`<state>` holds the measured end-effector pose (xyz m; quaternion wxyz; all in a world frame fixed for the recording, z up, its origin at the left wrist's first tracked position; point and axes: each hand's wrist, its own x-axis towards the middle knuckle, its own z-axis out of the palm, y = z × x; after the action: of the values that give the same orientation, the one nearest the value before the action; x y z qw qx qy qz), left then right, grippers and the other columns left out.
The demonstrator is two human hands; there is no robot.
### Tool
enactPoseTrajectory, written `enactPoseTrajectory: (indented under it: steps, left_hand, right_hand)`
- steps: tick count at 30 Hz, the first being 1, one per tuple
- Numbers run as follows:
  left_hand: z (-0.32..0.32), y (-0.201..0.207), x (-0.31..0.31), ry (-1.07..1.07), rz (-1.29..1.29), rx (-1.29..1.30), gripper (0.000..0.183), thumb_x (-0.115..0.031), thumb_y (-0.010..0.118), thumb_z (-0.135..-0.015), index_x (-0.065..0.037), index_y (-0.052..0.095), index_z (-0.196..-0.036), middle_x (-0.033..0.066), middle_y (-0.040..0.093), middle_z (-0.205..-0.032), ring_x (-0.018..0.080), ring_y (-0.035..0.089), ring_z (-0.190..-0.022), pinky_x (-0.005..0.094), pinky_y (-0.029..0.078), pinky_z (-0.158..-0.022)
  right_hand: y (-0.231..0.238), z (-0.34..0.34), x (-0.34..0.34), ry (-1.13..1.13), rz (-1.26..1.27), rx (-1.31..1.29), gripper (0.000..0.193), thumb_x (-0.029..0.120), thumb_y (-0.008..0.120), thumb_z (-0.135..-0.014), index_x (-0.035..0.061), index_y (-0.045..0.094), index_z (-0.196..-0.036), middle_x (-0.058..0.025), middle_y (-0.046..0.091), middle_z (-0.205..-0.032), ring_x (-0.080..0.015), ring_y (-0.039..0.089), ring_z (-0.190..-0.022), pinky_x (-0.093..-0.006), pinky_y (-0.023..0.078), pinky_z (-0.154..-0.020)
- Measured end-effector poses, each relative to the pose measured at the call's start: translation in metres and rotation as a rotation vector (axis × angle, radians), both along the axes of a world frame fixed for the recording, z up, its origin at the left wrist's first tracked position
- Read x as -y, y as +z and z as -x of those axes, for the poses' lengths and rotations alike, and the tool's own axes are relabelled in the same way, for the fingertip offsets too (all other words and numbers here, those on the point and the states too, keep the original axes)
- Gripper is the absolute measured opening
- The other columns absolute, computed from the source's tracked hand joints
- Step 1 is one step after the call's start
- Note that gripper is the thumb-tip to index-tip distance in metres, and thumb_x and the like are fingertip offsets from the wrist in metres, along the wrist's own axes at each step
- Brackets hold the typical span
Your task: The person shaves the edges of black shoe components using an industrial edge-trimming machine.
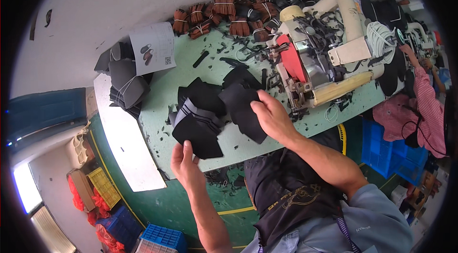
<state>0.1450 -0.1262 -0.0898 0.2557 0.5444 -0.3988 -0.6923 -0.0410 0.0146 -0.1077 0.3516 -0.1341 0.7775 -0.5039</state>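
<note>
Between the thumb and fingers of my left hand is the lower edge of a black cut piece, part of a fanned stack. Grey edges of several layers show along that stack's upper side. My right hand grips another black cut piece by its right edge, a little to the right of the first. More black pieces lie just behind, on the pale green tabletop. My right fingers are partly hidden beneath the piece.
A cream machine with a red plate stands at the right, scraps heaped on it. Brown and black tied bundles line the wall. Tied grey-black pieces and a printed sheet sit at the left. A co-worker's checked sleeve is far right.
</note>
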Motion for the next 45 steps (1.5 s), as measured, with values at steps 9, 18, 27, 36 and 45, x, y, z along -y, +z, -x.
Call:
enactPoseTrajectory:
  steps: [9,18,27,36,45]
  left_hand:
    - [0.041,-0.061,-0.083,-0.520,0.206,0.210,0.063,-0.014,0.063,-0.093,0.006,0.031,-0.143,0.0238,0.041,-0.141,0.0298,0.056,-0.115,0.0360,0.050,-0.091]
    - [0.080,-0.066,-0.092,-0.581,0.326,0.319,0.034,-0.017,0.064,-0.091,0.005,0.058,-0.116,0.0091,0.070,-0.084,0.0106,0.059,-0.079,0.0273,0.045,-0.070]
    - [0.033,-0.015,-0.110,-0.404,0.712,0.238,0.086,-0.002,0.073,-0.078,-0.001,0.020,-0.145,0.0261,0.030,-0.144,0.0355,0.037,-0.133,0.0470,0.039,-0.103]
    - [0.012,-0.049,-0.083,-1.017,1.087,0.396,0.079,-0.003,0.078,-0.064,-0.005,0.043,-0.135,0.0218,0.042,-0.132,0.0411,0.042,-0.126,0.0484,0.038,-0.104]
    - [0.006,-0.063,-0.092,-1.006,1.124,0.207,0.078,0.001,0.076,-0.063,-0.002,0.040,-0.132,0.0252,0.041,-0.132,0.0441,0.044,-0.122,0.0487,0.042,-0.099]
  right_hand:
    - [-0.032,0.032,0.016,0.279,-0.434,-0.296,0.095,0.041,0.077,-0.074,-0.0078,0.031,-0.141,-0.0283,0.044,-0.134,-0.0429,0.036,-0.130,-0.0452,0.034,-0.107]
    - [-0.047,0.017,0.015,0.148,-0.377,-0.436,0.073,0.035,0.078,-0.068,-0.0073,0.048,-0.119,-0.0259,0.057,-0.110,-0.0382,0.057,-0.104,-0.0455,0.042,-0.097]
    - [0.037,0.001,-0.036,0.438,-0.060,-0.662,0.056,0.014,0.075,-0.068,0.0043,0.053,-0.119,-0.0124,0.057,-0.100,-0.0310,0.060,-0.091,-0.0458,0.048,-0.077]
    - [-0.021,-0.009,-0.079,0.565,0.199,-0.544,0.067,0.005,0.075,-0.065,0.0067,0.050,-0.128,-0.0121,0.048,-0.124,-0.0334,0.045,-0.119,-0.0445,0.036,-0.105]
    - [-0.036,-0.002,-0.088,0.604,0.264,-0.572,0.067,-0.002,0.071,-0.060,0.0109,0.056,-0.125,-0.0109,0.051,-0.116,-0.0347,0.038,-0.130,-0.0454,0.035,-0.109]
